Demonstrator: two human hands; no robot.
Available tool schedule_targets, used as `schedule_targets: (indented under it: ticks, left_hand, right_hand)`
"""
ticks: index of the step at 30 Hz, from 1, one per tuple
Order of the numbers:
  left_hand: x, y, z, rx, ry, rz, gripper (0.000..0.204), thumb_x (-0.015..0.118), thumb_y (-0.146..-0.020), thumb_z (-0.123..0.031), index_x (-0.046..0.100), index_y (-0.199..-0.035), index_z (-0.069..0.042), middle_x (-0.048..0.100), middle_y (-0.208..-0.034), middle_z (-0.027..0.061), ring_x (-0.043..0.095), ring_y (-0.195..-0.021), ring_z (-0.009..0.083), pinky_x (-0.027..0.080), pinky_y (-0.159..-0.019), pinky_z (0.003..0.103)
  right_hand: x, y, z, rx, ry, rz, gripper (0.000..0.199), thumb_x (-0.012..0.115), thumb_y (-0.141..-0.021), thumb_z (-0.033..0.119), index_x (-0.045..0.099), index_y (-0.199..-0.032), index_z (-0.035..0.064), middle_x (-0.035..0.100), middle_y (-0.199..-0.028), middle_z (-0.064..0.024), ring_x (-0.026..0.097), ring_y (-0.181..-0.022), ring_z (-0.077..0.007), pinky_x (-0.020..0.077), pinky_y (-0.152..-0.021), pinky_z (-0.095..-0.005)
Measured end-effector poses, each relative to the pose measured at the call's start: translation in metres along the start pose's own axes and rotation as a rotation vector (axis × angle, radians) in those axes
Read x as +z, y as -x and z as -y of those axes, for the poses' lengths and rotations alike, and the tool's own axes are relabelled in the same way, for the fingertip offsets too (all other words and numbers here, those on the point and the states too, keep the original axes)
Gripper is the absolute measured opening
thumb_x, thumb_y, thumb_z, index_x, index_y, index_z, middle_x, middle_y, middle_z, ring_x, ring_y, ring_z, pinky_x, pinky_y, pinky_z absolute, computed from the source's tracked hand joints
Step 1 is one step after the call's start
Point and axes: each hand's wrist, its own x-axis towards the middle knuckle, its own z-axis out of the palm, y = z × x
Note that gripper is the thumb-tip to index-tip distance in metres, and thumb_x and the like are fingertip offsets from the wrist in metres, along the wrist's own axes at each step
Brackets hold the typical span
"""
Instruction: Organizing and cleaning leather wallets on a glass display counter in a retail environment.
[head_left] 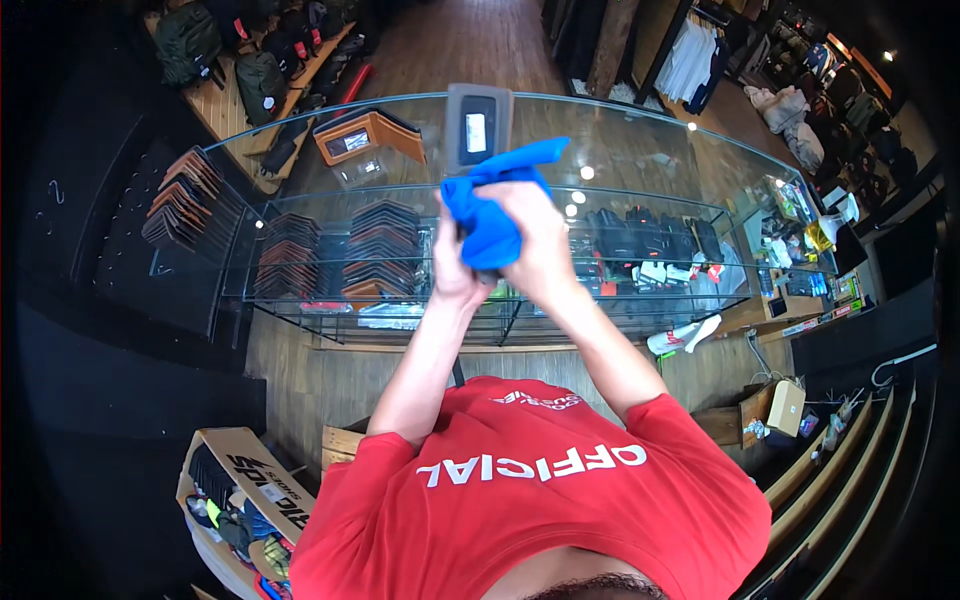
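Observation:
A bright blue cloth [490, 235] is bunched up between my two hands, above the glass display case [590, 258]. My right hand [537, 235] is closed on the cloth, and one end of it sticks out to the upper right. On the other side my left hand [455, 262] is closed around something dark, mostly hidden under the cloth. Only a small dark edge of that thing shows below the cloth. Just beyond my hands, a grey case with a dark panel and a white label [478, 125] lies on the glass top. To its left stands an opened brown wallet [370, 138].
A small clear packet [362, 172] lies near the brown wallet. Inside the case are rows of dark and brown wallets [382, 245]. Assorted small goods [800, 215] crowd its right end. A cardboard box of goods [250, 480] sits at lower left; backpacks [262, 88] line a far-left bench.

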Motion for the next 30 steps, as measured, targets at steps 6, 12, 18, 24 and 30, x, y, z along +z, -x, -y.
schedule_targets:
  ticks: [6, 12, 18, 24, 30]
  left_hand:
    - [0.052, -0.013, -0.013, 0.226, -0.096, -0.300, 0.088, 0.033, -0.100, -0.071, 0.036, -0.153, -0.001, 0.052, -0.144, 0.0231, 0.059, -0.123, 0.0323, 0.051, -0.104, 0.046]
    - [0.041, -0.011, -0.019, 0.188, -0.214, -0.148, 0.083, 0.032, -0.101, -0.071, 0.034, -0.156, -0.009, 0.044, -0.151, 0.0275, 0.055, -0.129, 0.0379, 0.048, -0.107, 0.049]
    - [0.025, 0.002, 0.015, 0.148, -0.329, -0.344, 0.073, 0.034, -0.106, -0.059, 0.030, -0.158, -0.008, 0.050, -0.149, 0.0157, 0.052, -0.133, 0.0306, 0.042, -0.113, 0.046]
    - [0.015, 0.012, -0.015, 0.325, -0.368, -0.125, 0.061, 0.035, -0.106, -0.058, 0.042, -0.149, -0.015, 0.044, -0.154, 0.0160, 0.042, -0.142, 0.0392, 0.037, -0.116, 0.058]
    - [0.011, 0.028, -0.048, 0.368, -0.314, -0.070, 0.055, 0.039, -0.100, -0.066, 0.058, -0.117, -0.017, 0.044, -0.154, 0.0158, 0.036, -0.144, 0.0471, 0.037, -0.115, 0.064]
  right_hand:
    - [-0.025, 0.055, 0.004, -0.023, -0.062, 0.348, 0.043, 0.081, -0.069, 0.011, 0.068, -0.110, 0.0084, 0.066, -0.110, -0.0129, 0.063, -0.107, -0.0343, 0.0522, -0.092, -0.0413]
    - [-0.053, 0.062, -0.037, 0.672, -0.308, -0.052, 0.036, 0.069, -0.074, -0.003, 0.063, -0.109, 0.0015, 0.068, -0.101, -0.0113, 0.067, -0.098, -0.0180, 0.0535, -0.085, -0.0330]
    - [-0.024, 0.010, -0.018, -0.087, 0.163, 0.005, 0.053, 0.078, -0.064, 0.010, 0.067, -0.115, 0.0037, 0.065, -0.120, -0.0163, 0.061, -0.114, -0.0387, 0.0492, -0.100, -0.0454]
    - [-0.043, 0.044, -0.027, 0.124, -0.309, 0.537, 0.047, 0.070, -0.068, 0.004, 0.064, -0.115, 0.0016, 0.068, -0.106, -0.0183, 0.066, -0.100, -0.0375, 0.0536, -0.088, -0.0417]
    - [-0.049, 0.059, -0.035, 0.468, -0.592, 0.598, 0.078, 0.071, -0.077, 0.015, 0.042, -0.148, 0.0053, 0.056, -0.128, -0.0093, 0.054, -0.120, -0.0195, 0.0395, -0.108, -0.0347]
